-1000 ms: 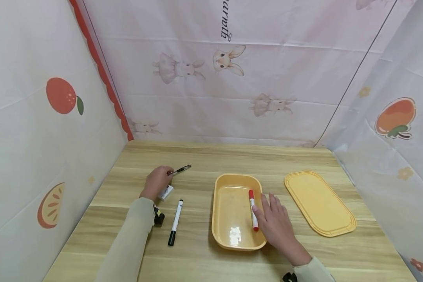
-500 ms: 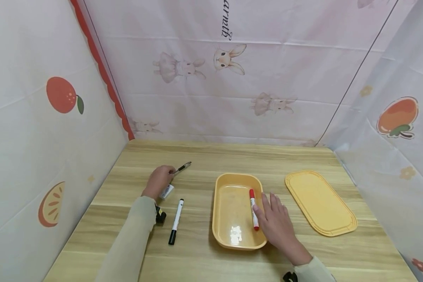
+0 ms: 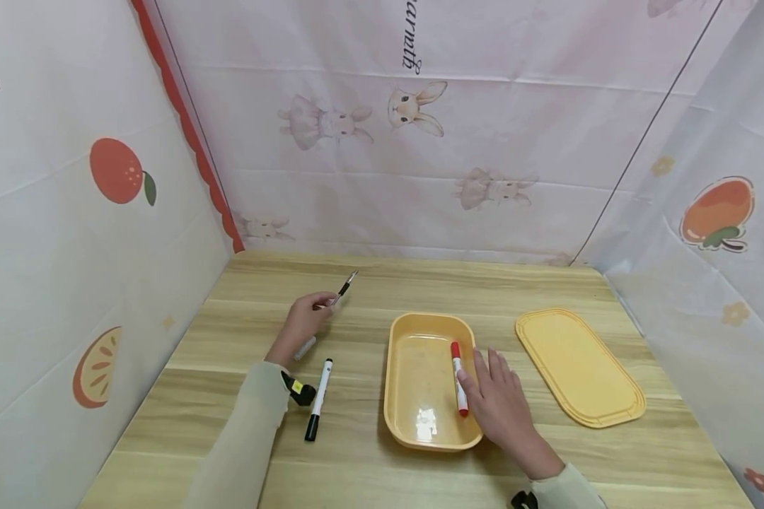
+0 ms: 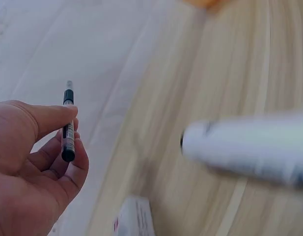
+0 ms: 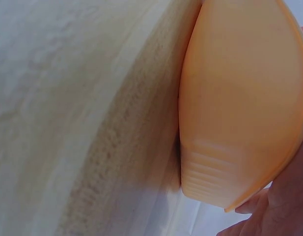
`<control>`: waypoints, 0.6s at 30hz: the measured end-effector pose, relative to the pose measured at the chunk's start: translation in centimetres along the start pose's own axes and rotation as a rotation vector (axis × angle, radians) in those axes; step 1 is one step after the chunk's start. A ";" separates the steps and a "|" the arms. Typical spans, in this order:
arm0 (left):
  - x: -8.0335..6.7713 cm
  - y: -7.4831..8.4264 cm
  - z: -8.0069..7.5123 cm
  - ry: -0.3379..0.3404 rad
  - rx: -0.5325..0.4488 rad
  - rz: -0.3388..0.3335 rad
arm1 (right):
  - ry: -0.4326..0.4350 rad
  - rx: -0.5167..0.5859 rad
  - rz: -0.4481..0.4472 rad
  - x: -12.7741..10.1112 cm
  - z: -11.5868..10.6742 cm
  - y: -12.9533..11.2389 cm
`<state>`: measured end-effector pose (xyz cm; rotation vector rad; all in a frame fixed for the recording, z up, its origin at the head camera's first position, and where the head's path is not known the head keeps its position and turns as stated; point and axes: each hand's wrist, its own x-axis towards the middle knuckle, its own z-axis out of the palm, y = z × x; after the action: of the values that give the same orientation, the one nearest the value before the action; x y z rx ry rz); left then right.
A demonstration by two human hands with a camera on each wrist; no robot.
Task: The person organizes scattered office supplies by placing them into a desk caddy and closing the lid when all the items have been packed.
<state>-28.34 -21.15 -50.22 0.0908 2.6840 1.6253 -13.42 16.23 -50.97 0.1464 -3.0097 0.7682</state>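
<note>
My left hand [image 3: 307, 319] pinches a slim pen [image 4: 68, 128] with a black grip and clear barrel between thumb and fingertips, its tip pointing away to the upper right in the head view. My right hand [image 3: 501, 399] lies along the right rim of a yellow plastic box [image 3: 395, 385], fingers straight and spread. Inside the box, against its right side, leans a marker with red ends [image 3: 459, 379]. A white marker with black ends [image 3: 319, 400] lies on the table to the left of the box. Beneath the left wrist is a small white block [image 3: 305, 348], partly hidden.
The yellow lid [image 3: 579, 367] lies flat on the wooden table [image 3: 356, 466] to the right of the box. Printed cloth walls [image 3: 382, 205] enclose the table at the back and both sides.
My left hand has moved up and to the right, lifting the pen and turning it steeper. My right hand stays at the box.
</note>
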 end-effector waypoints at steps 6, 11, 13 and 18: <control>-1.0 1.6 1.7 0.000 -0.194 0.005 | -0.005 -0.002 0.002 0.0 0.0 0.0; -1.9 3.7 3.2 0.034 -0.272 0.005 | -0.005 -0.003 0.003 0.0 0.0 0.0; -2.3 4.6 3.9 0.043 -0.301 0.005 | -0.003 -0.001 0.002 0.0 0.1 0.0; -3.0 6.1 5.8 0.061 -0.400 0.013 | 0.000 -0.001 0.002 0.0 0.2 0.0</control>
<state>-24.82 -13.36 -47.58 0.0578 2.3405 2.1607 -13.42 16.18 -51.14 0.1432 -3.0107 0.7669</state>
